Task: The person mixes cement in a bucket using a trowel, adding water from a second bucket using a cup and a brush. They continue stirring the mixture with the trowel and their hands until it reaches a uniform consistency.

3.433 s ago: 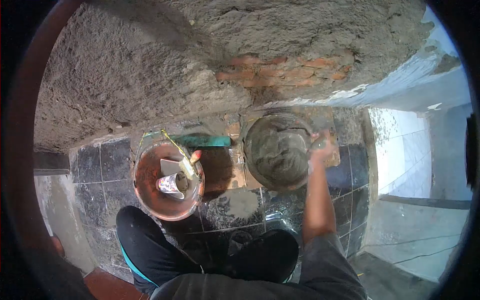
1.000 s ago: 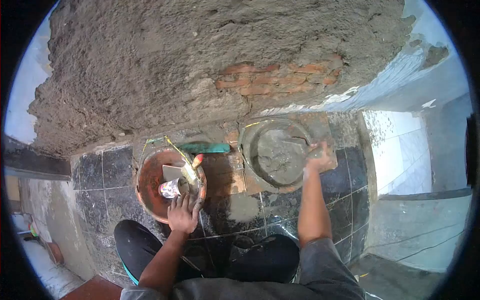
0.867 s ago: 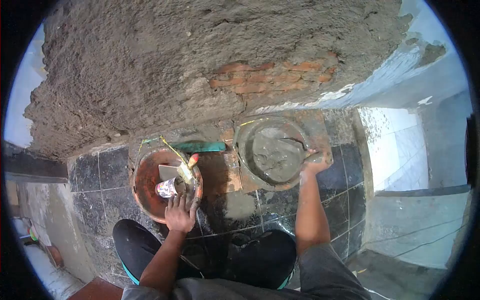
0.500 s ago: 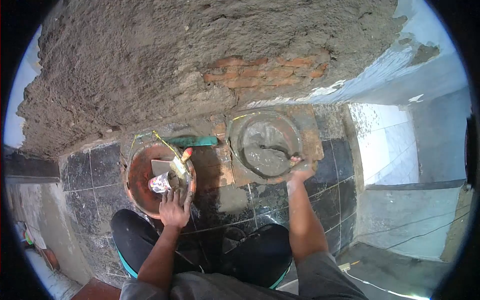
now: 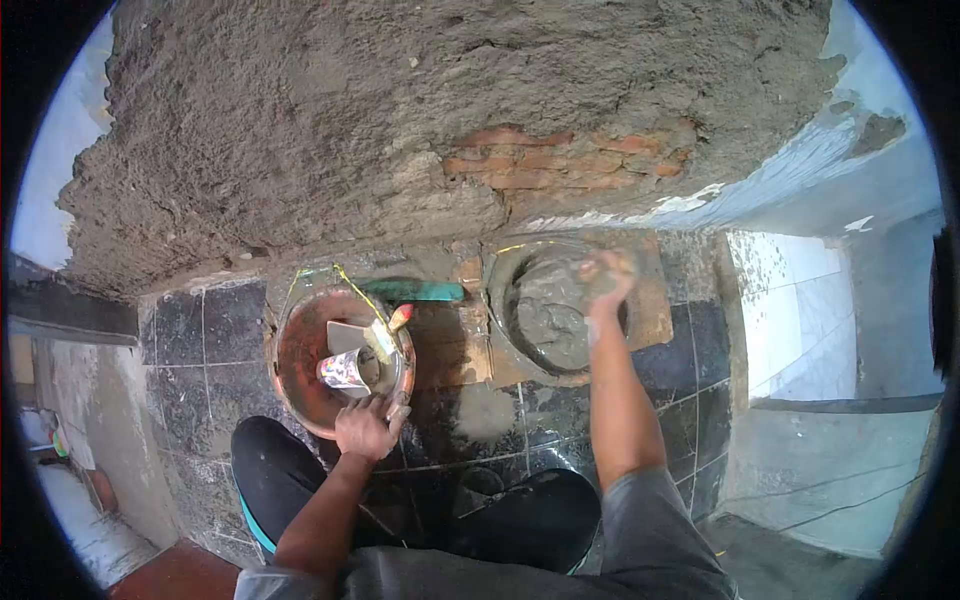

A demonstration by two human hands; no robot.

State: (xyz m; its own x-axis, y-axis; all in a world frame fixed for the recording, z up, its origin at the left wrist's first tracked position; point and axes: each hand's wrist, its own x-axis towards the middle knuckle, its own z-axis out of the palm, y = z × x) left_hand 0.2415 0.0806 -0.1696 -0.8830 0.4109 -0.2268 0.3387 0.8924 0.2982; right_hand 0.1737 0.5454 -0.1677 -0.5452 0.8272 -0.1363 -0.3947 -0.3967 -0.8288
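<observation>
My left hand (image 5: 367, 428) is closed over the near rim of an orange bucket (image 5: 297, 365), its fingertips curling inward. Inside the bucket are a patterned cup (image 5: 343, 370) lying tilted, a flat pale piece (image 5: 345, 337) and a brush with a red-tipped handle (image 5: 400, 318). My right hand (image 5: 608, 280), smeared by motion, is over the far right side of a round basin. Its fingers look curled, but I cannot make out what they hold. Wet grey mortar (image 5: 548, 315) fills much of the basin (image 5: 500, 335).
A green strip-like tool (image 5: 415, 290) lies behind and between the two containers. A board (image 5: 653, 305) shows under the basin. Ahead rises a rough plastered wall (image 5: 300, 130) with bare bricks (image 5: 565, 160). Dark floor tiles (image 5: 450, 440) surround my knees.
My right hand has moved from the basin's near right edge to its far right side. My left hand's fingers, stretched out before, now curl over the bucket rim. The whole view has shifted slightly.
</observation>
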